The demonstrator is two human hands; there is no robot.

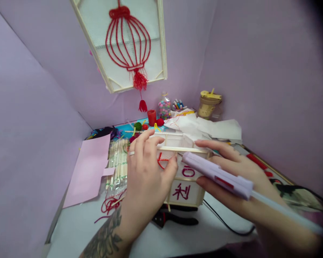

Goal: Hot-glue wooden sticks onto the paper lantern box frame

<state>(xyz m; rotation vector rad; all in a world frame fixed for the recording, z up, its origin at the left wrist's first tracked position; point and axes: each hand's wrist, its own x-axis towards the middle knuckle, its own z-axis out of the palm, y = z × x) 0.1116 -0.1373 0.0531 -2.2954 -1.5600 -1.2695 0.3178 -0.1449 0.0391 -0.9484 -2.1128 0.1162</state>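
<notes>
A white box-shaped frame (187,193) with pale wooden edges and red and purple yarn characters stands at the centre. My left hand (148,168) is at its left side, thumb and fingers bent round its top edge and front panel. My right hand (231,179) holds a lilac glue gun (218,175) with a translucent glue stick out of its back. The nozzle points left, close to my left thumb near the frame's upper front edge. My right fingers reach toward the frame's right side.
Black-handled pliers (177,218) and a black cable lie in front. At the left are pink paper (88,172), bagged sticks (120,161) and purple yarn (110,204). Behind stand a pompom jar (164,106) and red spool (151,117); a lantern panel (129,43) hangs above.
</notes>
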